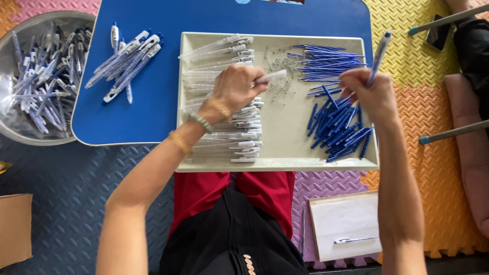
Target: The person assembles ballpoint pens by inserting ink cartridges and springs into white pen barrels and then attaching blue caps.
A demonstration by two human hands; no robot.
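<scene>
The right hand [374,97] pinches a blue pen [379,53] tilted tip-up over the cream tray [285,153]. The left hand [235,86] pinches a clear barrel [270,77] lying almost level. The tray sits on a blue bench [153,112] above foam floor mats [438,102].

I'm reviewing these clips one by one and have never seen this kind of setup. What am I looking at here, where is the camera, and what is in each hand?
There is no machine: a head-worn camera looks down at a seated person's own bare hands. A pale tray on a blue table holds clear pen barrels, small metal springs, thin blue refills and blue pen pieces. The left hand pinches a clear barrel; the right hand holds a pen upright. Finished pens lie on the table, more in a metal bowl.
</scene>
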